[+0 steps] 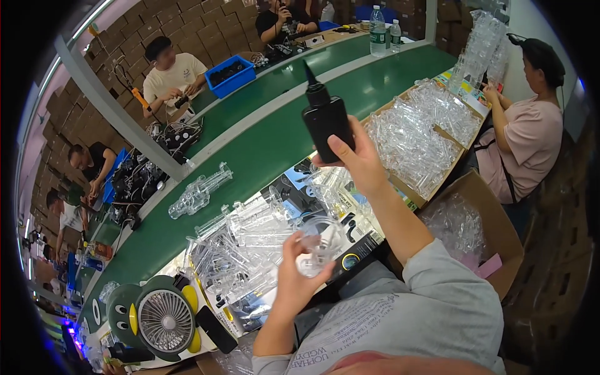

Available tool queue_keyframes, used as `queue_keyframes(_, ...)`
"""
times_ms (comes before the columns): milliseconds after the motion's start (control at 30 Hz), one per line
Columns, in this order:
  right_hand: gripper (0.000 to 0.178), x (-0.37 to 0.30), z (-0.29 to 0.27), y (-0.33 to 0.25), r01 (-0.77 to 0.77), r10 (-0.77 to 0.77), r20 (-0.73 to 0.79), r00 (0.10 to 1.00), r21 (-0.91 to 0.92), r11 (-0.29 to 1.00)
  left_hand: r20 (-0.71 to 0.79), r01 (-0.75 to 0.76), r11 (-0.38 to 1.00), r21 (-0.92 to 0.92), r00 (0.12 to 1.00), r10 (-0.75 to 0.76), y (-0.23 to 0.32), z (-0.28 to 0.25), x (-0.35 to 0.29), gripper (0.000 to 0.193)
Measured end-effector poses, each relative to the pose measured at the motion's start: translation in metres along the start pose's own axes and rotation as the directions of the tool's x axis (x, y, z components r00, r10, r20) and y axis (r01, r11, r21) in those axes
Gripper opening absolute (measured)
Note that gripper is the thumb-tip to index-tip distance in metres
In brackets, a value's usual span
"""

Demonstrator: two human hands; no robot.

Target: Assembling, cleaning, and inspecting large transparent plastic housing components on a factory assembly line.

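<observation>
My right hand (360, 157) is raised over the bench, closed round a black squeeze bottle (327, 125). The bottle's pointed nozzle aims upward and a little to the left. Lower down, my left hand (295, 279) grips a clear plastic part with a round rim (326, 242) between thumb and fingers. Beneath and left of that hand lies a heap of clear plastic parts (240, 240), spread over printed cardboard (369, 234). Farther off, a clear tubular plastic piece (200, 190) rests alone on the green belt (262, 165).
An open carton of clear plastic tubes (419, 134) stands to the right, with a box holding plastic bags (459, 228) below it. A penguin-shaped fan (164, 320) and a phone (215, 329) sit at the near left. Several people work around the belt, near a blue bin (231, 84).
</observation>
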State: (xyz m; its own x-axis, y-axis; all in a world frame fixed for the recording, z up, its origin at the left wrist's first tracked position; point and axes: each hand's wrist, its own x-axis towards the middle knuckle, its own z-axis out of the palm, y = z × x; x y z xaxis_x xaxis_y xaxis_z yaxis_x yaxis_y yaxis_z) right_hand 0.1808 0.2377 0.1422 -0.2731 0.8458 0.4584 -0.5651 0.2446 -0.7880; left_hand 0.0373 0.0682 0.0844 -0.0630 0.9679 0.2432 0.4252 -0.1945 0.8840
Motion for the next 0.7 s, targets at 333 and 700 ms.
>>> queue_keyframes(333, 0.046, 0.039, 0.045, -0.008, 0.127, -0.113, 0.068, 0.991, -0.267, 0.955, -0.211, -0.187, 0.929, -0.32, 0.97, 0.123, 0.033, -0.09, 0.053, 0.047)
queue_keyframes(700, 0.024, 0.049, 0.041, 0.022, 0.212, 0.004, -0.423, 0.906, 0.462, 0.861, -0.245, -0.14, 0.99, 0.001, 0.96, 0.136, 0.033, -0.105, 0.072, 0.04)
